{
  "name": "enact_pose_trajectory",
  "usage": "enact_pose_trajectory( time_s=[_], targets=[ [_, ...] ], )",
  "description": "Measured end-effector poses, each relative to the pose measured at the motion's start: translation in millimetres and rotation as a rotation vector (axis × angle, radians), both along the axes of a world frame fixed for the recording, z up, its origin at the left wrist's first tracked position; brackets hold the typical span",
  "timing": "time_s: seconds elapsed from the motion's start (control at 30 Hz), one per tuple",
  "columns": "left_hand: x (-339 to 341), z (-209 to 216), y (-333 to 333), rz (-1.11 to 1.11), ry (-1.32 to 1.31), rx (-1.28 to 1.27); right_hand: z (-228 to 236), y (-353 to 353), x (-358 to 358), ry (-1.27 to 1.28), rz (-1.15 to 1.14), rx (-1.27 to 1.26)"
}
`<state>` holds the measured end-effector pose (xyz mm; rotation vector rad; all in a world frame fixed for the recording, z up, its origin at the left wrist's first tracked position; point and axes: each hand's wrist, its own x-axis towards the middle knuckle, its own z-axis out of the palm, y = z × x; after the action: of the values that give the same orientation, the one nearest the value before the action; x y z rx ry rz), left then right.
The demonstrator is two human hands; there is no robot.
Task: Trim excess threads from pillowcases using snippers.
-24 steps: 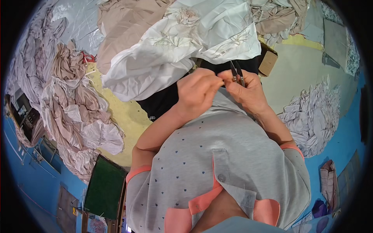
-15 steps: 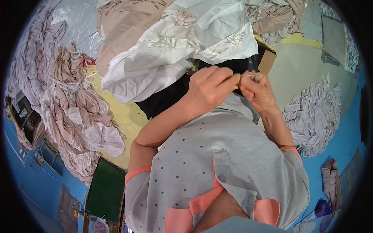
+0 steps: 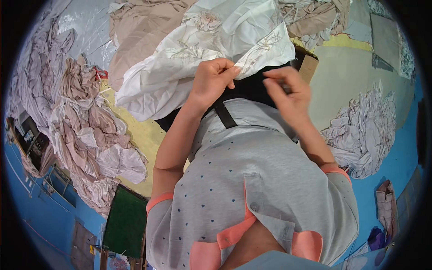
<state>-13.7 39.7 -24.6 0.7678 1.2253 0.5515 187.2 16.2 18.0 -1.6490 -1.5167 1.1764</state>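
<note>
White fabric (image 3: 265, 47) with a printed flower and leaf pattern spreads in front of me, its near edge over a black cloth (image 3: 252, 90) at my lap. My left hand (image 3: 211, 81) is closed in a pinch on the near edge of this fabric. To the right, apart from the fabric, my right hand (image 3: 290, 92) is blurred by motion, thumb and forefinger spread. A small dark tool (image 3: 284, 87) shows in its palm, mostly hidden by the fingers; its kind is unclear. A short black strip (image 3: 225, 114) lies across my grey shirt below the left hand.
Crumpled beige and white cloth (image 3: 90, 130) is heaped at the left, by a dark green panel (image 3: 123, 220). Beige fabric (image 3: 144, 40) adjoins the white piece. An open cardboard box (image 3: 308, 67) stands beyond my right hand. Another pale cloth pile (image 3: 362, 135) lies at right.
My hands were together near the fabric's right corner. The left has moved left onto the fabric's edge; the right has drawn apart, and its dark tool no longer points up. The black strip has come into view.
</note>
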Motion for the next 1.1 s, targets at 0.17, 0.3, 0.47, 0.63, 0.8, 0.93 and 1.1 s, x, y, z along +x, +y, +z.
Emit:
enact_pose_trajectory(
  time_s=[0.17,0.3,0.47,0.63,0.8,0.93,1.1],
  targets=[
    [1.6,8.0,-4.7,0.053,-0.094,-0.080,-14.7,3.5,-25.0,0.072,0.055,-0.046],
    [2.2,9.3,-7.5,0.050,-0.155,-0.026,-14.0,5.7,-27.2,0.096,0.040,-0.106],
    [0.4,10.8,-9.5,0.034,-0.170,0.028,-13.1,10.7,-23.3,0.201,0.053,-0.325],
    [-0.3,6.4,-10.2,0.082,-0.131,0.006,-11.9,8.7,-24.4,0.172,0.056,-0.272],
    [5.4,7.2,-11.9,0.131,-0.022,0.035,-6.7,8.5,-18.8,0.350,-0.006,-0.428],
    [7.3,6.3,-15.1,0.139,0.015,0.080,0.7,11.5,-16.4,0.771,-0.116,-0.507],
    [10.1,6.7,-16.2,0.195,0.005,0.075,6.6,18.1,-13.4,0.863,-0.070,-0.507]
  ],
)
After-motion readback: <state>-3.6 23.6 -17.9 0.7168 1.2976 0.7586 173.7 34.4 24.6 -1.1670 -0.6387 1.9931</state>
